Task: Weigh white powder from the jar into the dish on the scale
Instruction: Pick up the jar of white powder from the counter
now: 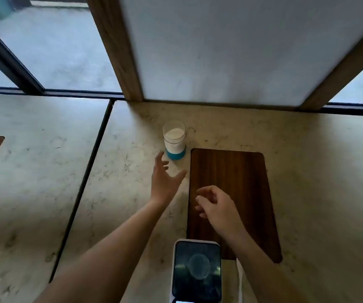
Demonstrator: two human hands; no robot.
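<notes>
A clear jar (174,141) with a blue base holds white powder and stands open-topped on the marble counter, left of a dark wooden board (237,171). My left hand (165,180) is stretched toward the jar, fingers spread, a short way below it and not touching. My right hand (216,206) hovers over the board with fingers loosely curled and nothing in them. At the bottom centre lies the scale (197,272), white-framed with a dark glossy top, and a clear round dish (199,267) rests on it.
A frosted panel (241,51) in a wooden frame stands right behind the jar. Windows run along the back edge. A dark seam (84,182) splits the counter on the left. A white cord (239,278) lies by the scale's right side.
</notes>
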